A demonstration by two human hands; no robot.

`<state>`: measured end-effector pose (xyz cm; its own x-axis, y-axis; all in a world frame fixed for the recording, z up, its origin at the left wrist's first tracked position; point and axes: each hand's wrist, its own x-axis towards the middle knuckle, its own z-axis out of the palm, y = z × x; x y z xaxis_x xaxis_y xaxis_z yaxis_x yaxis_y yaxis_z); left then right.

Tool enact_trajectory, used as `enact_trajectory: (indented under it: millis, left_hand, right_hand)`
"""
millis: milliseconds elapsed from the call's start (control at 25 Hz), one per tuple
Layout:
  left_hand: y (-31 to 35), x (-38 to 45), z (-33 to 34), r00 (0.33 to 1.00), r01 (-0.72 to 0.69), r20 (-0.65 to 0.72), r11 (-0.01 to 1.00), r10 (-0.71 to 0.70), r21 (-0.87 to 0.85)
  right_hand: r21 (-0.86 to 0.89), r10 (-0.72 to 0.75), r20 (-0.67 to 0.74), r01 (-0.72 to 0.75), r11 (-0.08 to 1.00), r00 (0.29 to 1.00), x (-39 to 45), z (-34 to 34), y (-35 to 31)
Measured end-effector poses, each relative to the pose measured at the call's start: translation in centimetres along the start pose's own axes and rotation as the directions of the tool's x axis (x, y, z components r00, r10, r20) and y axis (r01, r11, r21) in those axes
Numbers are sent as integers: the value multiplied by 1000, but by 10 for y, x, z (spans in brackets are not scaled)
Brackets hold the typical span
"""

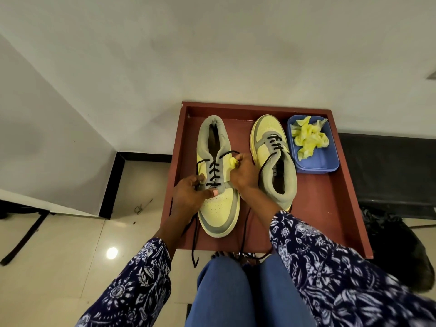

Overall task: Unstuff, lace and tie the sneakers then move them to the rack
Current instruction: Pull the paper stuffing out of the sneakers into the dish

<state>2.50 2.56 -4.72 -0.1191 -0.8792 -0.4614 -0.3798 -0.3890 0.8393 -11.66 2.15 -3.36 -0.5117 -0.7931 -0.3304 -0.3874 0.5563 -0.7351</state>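
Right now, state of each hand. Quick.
Left hand: pinching the black lace of the left sneaker.
Right hand: gripping a yellow wad.

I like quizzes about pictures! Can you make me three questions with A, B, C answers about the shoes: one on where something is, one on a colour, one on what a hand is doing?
1. Where is the blue tub?
A. On the floor
B. In the red tray, right of the sneakers
C. Between the sneakers

2. What colour are the laces?
A. White
B. Yellow
C. Black

3. What is the right hand doing?
A. Pinching a yellow wad
B. Resting flat on a knee
C. Lifting the tub

Answers:
B, it sits in the red tray beside the right sneaker.
C, they run dark across the left sneaker.
A, the yellow wad shows at its fingertips.
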Motion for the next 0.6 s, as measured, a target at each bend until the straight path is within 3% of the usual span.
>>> enact_trajectory:
  millis: [360,600]
  left_hand:
    - [3,-1,2,1000,6,-9,1000,-6,12]
    - [3,-3,1,1000,13,0,1000,-13,3]
  right_hand:
    - [-127,-131,22,133,983,991,-54,0,40]
    - [-121,-209,-62,200,972,976,-102,-1,56]
